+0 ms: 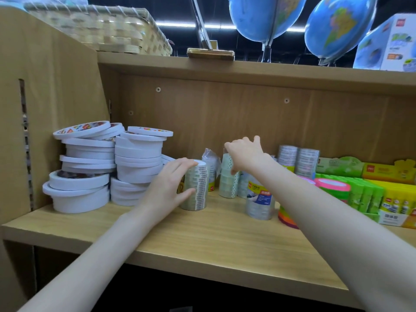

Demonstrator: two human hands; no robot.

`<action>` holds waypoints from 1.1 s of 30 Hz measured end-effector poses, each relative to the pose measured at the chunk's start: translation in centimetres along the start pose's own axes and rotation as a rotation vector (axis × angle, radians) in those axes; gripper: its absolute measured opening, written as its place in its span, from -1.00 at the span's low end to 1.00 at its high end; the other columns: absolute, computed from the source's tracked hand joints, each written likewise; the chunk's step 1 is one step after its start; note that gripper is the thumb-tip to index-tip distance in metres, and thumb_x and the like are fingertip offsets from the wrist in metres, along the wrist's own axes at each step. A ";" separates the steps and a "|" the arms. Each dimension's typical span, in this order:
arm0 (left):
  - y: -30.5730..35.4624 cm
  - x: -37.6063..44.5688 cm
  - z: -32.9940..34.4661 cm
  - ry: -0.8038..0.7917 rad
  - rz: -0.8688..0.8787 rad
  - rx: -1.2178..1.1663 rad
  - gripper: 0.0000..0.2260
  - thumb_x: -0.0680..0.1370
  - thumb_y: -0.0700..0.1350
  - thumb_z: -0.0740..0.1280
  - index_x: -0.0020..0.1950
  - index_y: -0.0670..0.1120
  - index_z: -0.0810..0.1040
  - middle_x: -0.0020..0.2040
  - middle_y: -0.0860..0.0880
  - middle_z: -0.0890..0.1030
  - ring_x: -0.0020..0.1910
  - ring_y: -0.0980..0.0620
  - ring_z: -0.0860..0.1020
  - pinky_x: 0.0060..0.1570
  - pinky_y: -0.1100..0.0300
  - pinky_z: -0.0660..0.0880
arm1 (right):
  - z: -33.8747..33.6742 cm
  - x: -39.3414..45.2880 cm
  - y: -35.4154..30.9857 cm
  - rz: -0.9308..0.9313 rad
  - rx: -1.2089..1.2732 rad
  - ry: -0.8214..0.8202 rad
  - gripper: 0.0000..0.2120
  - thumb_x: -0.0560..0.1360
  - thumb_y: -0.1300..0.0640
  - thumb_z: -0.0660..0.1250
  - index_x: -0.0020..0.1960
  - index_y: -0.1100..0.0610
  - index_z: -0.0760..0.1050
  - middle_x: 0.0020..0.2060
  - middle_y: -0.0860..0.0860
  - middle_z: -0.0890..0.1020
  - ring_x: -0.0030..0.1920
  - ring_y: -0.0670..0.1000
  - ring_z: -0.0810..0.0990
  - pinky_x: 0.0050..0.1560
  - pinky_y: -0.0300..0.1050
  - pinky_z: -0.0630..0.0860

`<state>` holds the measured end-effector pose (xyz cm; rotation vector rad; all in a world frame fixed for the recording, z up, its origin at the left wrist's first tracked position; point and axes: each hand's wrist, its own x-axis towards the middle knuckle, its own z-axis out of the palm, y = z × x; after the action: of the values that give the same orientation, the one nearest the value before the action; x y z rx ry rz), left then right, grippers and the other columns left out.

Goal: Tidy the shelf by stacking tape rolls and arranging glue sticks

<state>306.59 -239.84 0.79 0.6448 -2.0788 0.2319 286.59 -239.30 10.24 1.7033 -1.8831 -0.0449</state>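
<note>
My left hand wraps its fingers and thumb round an upright pack of clear tape rolls standing on the wooden shelf. My right hand grips the top of a second, taller clear tape pack just behind and to the right. Another wrapped tape pack with a red label stands in front of my right forearm. Leaning stacks of white double-sided tape rolls fill the shelf's left corner. Glue sticks sit in yellow and green display boxes at the far right.
More clear tape packs stand against the back panel. A pink and green tape roll lies by the glue boxes. The upper shelf carries a woven basket, globes and a box. The shelf's side wall closes the left.
</note>
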 end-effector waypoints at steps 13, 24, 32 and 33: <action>0.3 -0.2 0.2 0.004 -0.032 0.017 -0.52 0.47 -0.21 0.37 0.37 -0.12 0.37 0.32 -0.01 0.43 0.36 0.04 0.29 0.32 0.35 0.10 | -1.6 -1.8 2.9 0.055 0.152 0.047 -0.54 0.43 -0.07 0.38 0.20 0.13 0.36 0.13 0.08 0.55 0.19 0.14 0.46 0.18 0.10 0.28; 6.2 2.1 2.6 0.164 0.033 -0.087 -0.49 0.43 -0.07 0.18 0.37 -0.17 0.37 0.24 -0.13 0.49 0.24 -0.04 0.40 0.27 0.04 0.35 | -0.3 -15.2 14.8 0.121 0.459 -0.203 -0.32 0.37 -0.14 0.42 0.41 -0.08 0.24 0.38 0.05 0.35 0.36 0.05 0.33 0.32 -0.09 0.28; 11.3 4.3 7.8 -0.193 -0.212 -0.250 -0.21 0.43 -0.08 0.45 0.51 0.08 0.03 0.37 -0.05 0.22 0.19 -0.03 0.45 0.21 0.15 0.37 | 6.4 -16.6 11.3 0.181 0.566 0.118 -0.13 0.26 -0.07 0.54 0.43 -0.13 0.15 0.47 0.15 -0.17 0.42 0.28 0.15 0.40 0.08 0.15; 11.3 4.3 8.0 -0.223 -0.209 -0.225 -0.24 0.44 -0.10 0.43 0.50 0.12 0.05 0.34 -0.04 0.24 0.09 -0.01 0.49 0.14 0.16 0.40 | 6.9 -16.4 11.0 0.193 0.539 0.127 -0.17 0.28 -0.09 0.52 0.42 -0.14 0.16 0.47 0.12 -0.17 0.38 0.29 0.18 0.38 0.10 0.18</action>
<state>292.98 -235.01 0.77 0.7709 -2.1870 -0.1986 273.71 -224.72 2.48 1.7877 -2.0718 0.6869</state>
